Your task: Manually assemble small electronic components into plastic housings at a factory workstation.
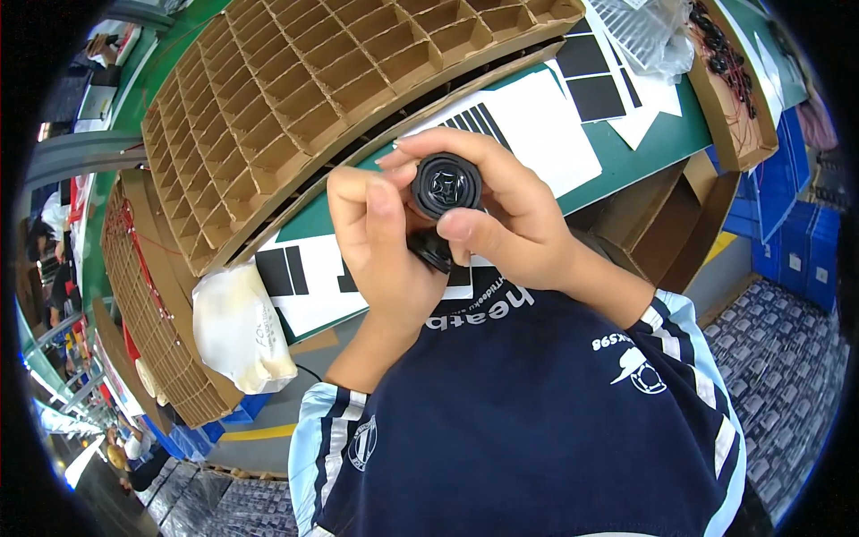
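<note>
Green worktop [658, 148] ahead of you, loose white sheets [555, 134] on it, big cardboard divider tray [385, 112] along the far side. Black round part [446, 185] is up between your two hands, front of your chest, ringed face toward the camera. Right hand [517, 206] grips it: thumb on the near rim, index curled over the far side. Left hand [369, 237] is cupped at its left edge, fingers bent; can't tell how firmly it holds. Second black piece [431, 249] sits just under, between your palms; can't tell if they're joined.

Handling guess: light, stiff shell, fairly grippy ridged rim. Glossy recessed centre could be slick or mark easily, so thumbs off it. Best hold: opposite sides of the outer ring, other hand backing the lower piece.
</note>
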The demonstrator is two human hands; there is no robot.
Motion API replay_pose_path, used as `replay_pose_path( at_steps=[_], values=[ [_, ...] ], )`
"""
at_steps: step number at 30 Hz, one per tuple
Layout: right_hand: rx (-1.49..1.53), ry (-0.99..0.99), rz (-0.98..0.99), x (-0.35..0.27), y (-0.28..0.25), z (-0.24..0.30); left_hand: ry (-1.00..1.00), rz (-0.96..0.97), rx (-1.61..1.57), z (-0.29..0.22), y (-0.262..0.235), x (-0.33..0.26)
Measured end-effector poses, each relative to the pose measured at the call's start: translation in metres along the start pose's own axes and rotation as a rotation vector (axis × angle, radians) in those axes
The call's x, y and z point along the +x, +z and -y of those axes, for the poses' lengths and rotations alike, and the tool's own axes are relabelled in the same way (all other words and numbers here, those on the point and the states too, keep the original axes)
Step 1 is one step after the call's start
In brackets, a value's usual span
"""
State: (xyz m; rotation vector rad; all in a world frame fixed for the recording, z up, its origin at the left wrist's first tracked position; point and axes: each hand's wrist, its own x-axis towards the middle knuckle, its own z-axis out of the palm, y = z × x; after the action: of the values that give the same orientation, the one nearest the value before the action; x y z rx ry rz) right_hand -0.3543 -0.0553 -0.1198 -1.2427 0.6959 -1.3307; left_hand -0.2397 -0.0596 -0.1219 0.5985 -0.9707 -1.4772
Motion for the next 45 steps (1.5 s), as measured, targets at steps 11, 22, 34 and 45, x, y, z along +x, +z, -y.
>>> replay_pose_path(
  at_steps=[11,22,34,45],
  values=[
    [-0.615,-0.202,0.080,0.004,-0.015,0.002,-0.248,-0.080,-0.094,-0.012,0.004,0.009],
    [-0.676,-0.283,0.108,0.000,-0.012,-0.002,-0.249,-0.109,-0.004,-0.014,0.007,0.007],
    [-0.441,-0.120,0.114,-0.002,-0.015,0.000,-0.150,-0.056,0.119,-0.016,0.002,0.004],
    [-0.548,-0.263,0.096,0.001,-0.014,0.002,-0.309,0.015,-0.018,-0.029,-0.006,0.002]
  ],
)
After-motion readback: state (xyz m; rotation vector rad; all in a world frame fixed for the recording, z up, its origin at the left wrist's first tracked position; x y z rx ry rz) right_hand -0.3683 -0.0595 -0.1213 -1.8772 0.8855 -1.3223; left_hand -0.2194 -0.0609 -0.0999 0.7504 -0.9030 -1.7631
